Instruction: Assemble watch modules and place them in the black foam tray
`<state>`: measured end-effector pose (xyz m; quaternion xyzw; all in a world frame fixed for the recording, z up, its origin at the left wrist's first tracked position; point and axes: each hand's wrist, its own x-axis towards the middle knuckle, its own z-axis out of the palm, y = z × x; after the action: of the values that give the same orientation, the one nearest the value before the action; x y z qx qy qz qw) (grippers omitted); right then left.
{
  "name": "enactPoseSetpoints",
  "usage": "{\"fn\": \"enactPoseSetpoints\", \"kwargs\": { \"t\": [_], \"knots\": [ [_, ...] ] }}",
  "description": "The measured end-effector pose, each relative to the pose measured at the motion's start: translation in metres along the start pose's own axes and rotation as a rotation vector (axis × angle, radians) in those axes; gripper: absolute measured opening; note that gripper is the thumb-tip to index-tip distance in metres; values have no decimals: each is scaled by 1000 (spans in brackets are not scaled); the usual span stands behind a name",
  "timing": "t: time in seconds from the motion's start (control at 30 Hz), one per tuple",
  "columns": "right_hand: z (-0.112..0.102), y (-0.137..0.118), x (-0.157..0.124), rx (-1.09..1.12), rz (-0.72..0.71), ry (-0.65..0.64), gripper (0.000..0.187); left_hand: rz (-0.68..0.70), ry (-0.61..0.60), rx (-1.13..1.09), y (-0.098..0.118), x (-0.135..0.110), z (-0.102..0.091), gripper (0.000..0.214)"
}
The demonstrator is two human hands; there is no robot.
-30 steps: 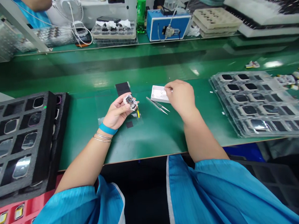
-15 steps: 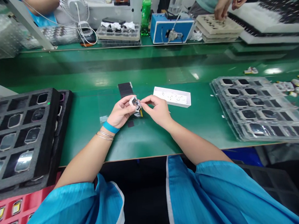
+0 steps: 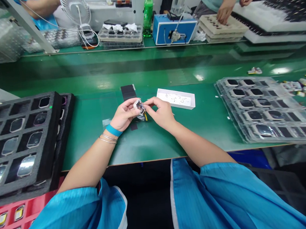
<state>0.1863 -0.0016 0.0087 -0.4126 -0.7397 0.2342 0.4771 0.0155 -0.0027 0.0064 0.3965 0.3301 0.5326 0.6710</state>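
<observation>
My left hand [image 3: 125,114] grips a small watch case [image 3: 139,105], its inner parts showing and a yellow strip hanging below it. The fingertips of my right hand [image 3: 161,112] are pinched together at the case's right side. Whether they hold a tiny part there is too small to tell. Just right of my right hand lies a shallow white box [image 3: 190,104] with several tiny dark pieces on its bottom. Behind my left hand is a flat black pad [image 3: 128,92] on the green bench.
At left, black foam trays [image 3: 56,132] hold watches, above a red tray [image 3: 32,204]. Stacked clear trays [image 3: 235,131] with watch cases stand at right, beside loose small parts [image 3: 291,86]. Across the bench are a blue box [image 3: 161,29], a green bottle [image 3: 148,16] and a co-worker's hand [image 3: 224,11].
Both my hands keep nearly the same pose at the watch case, which is turned very slightly. The view has shifted a little. Behind the bench, the co-worker's hand has moved slightly over the beige tray.
</observation>
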Motion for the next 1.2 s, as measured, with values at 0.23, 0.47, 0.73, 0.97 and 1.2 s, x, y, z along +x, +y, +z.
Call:
{"fn": "enactPoseSetpoints", "kwargs": {
  "t": [0.23, 0.47, 0.73, 0.97, 1.2],
  "knots": [
    [5, 8, 1, -67, -37, -99, 7, -29, -6, -1, -2, 3, -4, 51],
    [12, 10, 2, 738, 524, -367, 43, 71, 2, -11, 7, 5, -14, 51],
    [-3, 9, 12, 748, 713, -327, 16, 73, 23, 21, 10, 7, -17, 51],
    [-14, 8, 16, 786, 619, -193, 19, 10, 19, 55, 9, 5, -15, 50],
    [-22, -1, 14, 917, 498, -317, 41, -62, -31, 34, 7, 2, -13, 52]
  ]
}}
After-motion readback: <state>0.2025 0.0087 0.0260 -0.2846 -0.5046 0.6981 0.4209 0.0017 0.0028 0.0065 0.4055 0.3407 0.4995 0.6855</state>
